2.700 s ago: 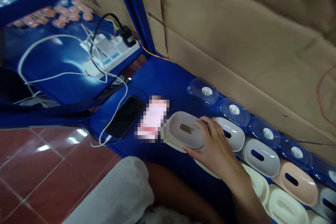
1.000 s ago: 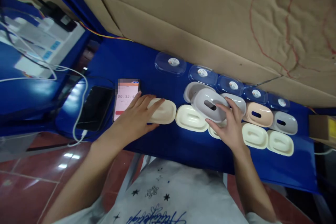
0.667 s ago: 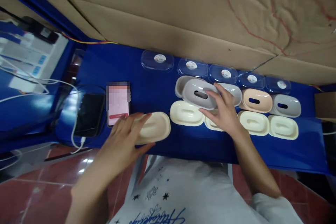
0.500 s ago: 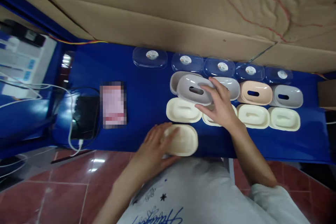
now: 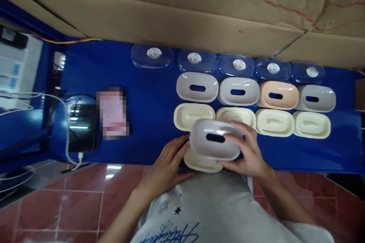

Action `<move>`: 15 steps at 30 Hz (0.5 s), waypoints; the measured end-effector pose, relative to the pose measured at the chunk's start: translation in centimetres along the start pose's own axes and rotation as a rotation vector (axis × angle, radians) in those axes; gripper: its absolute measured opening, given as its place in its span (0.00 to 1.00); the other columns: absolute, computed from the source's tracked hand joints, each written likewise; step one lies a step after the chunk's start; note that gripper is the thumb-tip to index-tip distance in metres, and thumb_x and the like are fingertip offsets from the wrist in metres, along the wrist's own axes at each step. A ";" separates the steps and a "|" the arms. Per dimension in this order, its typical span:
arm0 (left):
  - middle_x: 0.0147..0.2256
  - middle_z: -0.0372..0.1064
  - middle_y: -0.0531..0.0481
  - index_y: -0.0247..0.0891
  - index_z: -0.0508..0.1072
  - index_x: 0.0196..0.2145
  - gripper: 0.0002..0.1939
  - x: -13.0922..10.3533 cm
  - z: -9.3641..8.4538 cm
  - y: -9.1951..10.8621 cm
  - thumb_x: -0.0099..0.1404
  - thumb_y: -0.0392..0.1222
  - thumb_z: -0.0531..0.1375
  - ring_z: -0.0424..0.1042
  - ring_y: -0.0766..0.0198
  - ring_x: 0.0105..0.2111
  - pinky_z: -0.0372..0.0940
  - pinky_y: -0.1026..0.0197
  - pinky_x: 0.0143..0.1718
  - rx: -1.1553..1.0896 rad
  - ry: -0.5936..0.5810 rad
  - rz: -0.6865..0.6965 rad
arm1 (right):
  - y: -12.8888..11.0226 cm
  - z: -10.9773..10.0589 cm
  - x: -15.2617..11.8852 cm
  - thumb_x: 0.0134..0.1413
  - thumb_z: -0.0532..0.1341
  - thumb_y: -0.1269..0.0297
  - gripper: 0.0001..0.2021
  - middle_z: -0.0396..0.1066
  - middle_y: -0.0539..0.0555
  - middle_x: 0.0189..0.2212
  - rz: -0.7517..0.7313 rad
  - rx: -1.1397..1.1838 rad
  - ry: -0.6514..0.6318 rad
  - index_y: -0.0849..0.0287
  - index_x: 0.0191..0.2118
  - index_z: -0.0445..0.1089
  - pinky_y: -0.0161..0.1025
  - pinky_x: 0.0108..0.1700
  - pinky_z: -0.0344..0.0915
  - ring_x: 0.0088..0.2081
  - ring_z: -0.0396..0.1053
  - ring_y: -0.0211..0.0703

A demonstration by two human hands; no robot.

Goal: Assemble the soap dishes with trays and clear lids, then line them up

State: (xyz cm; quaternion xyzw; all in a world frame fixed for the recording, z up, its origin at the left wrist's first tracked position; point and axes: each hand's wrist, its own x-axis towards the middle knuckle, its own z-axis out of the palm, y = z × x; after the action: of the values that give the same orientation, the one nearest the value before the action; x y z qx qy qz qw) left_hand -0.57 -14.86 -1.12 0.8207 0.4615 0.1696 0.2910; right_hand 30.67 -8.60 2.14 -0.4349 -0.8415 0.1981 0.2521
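Observation:
A grey oval soap dish tray with a slot in its floor (image 5: pixel 205 148) is gripped at its right end by my right hand (image 5: pixel 248 150). It hovers over a cream oval base (image 5: pixel 201 163) at the table's front edge and hides much of it. My left hand (image 5: pixel 171 159) rests beside that base on the left, thumb and fingers apart. Behind them runs a row of cream bases (image 5: pixel 194 117). Beyond these stand more slotted trays, grey (image 5: pixel 196 97) and one peach (image 5: pixel 279 102). Clear lids with round labels (image 5: pixel 152 60) lie along the back.
On the left lie a pixelated pink item (image 5: pixel 112 112) and a black phone-like device (image 5: pixel 82 127) with a white cable (image 5: pixel 68 133). Brown cardboard (image 5: pixel 171 15) borders the back of the blue table (image 5: pixel 154 106). White boxes (image 5: pixel 19 72) stand at far left.
My right hand has brought the grey tray from the back row toward me, over the front cream base. The left hand has stayed near that base.

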 end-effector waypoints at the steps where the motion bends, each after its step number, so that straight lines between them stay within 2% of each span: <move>1: 0.71 0.60 0.28 0.44 0.37 0.79 0.57 -0.3 -0.1 0.0 0.70 0.52 0.71 0.62 0.36 0.70 0.65 0.30 0.66 -0.005 0.020 -0.008 | -0.5 0.2 -1.4 0.57 0.74 0.45 0.39 0.64 0.63 0.67 0.021 0.009 -0.023 0.44 0.70 0.61 0.64 0.62 0.68 0.67 0.67 0.68; 3: 0.70 0.61 0.28 0.43 0.36 0.79 0.57 -0.3 -0.1 0.1 0.70 0.50 0.71 0.63 0.37 0.70 0.61 0.29 0.67 -0.012 0.029 -0.024 | -1.6 0.8 -3.6 0.57 0.74 0.46 0.38 0.66 0.64 0.66 0.049 0.024 -0.052 0.45 0.69 0.62 0.64 0.60 0.69 0.65 0.68 0.68; 6: 0.68 0.65 0.30 0.44 0.37 0.78 0.56 0.6 0.3 0.6 0.69 0.47 0.72 0.64 0.39 0.69 0.58 0.31 0.68 -0.025 0.007 -0.043 | -2.7 1.6 -5.0 0.58 0.74 0.49 0.36 0.67 0.65 0.64 0.063 0.022 -0.061 0.48 0.68 0.63 0.64 0.59 0.69 0.63 0.69 0.67; 11: 0.64 0.68 0.29 0.42 0.38 0.77 0.55 2.0 1.1 0.9 0.68 0.42 0.70 0.68 0.40 0.65 0.57 0.32 0.67 0.002 0.069 0.004 | -2.5 2.0 -4.9 0.60 0.73 0.50 0.33 0.68 0.65 0.64 0.030 0.014 -0.100 0.51 0.67 0.66 0.62 0.61 0.69 0.64 0.68 0.64; 15: 0.64 0.67 0.30 0.44 0.38 0.77 0.54 2.0 1.0 0.7 0.68 0.37 0.69 0.68 0.41 0.64 0.58 0.33 0.67 0.023 0.056 0.022 | -1.9 2.0 -4.7 0.62 0.72 0.52 0.30 0.68 0.64 0.65 0.009 0.016 -0.149 0.51 0.66 0.67 0.61 0.62 0.68 0.66 0.67 0.62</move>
State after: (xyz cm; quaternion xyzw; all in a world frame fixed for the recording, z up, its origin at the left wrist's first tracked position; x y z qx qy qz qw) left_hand 1.43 -13.76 -1.44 0.8238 0.4625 0.1902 0.2669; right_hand 30.63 -13.79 0.45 -0.4204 -0.8544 0.2379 0.1915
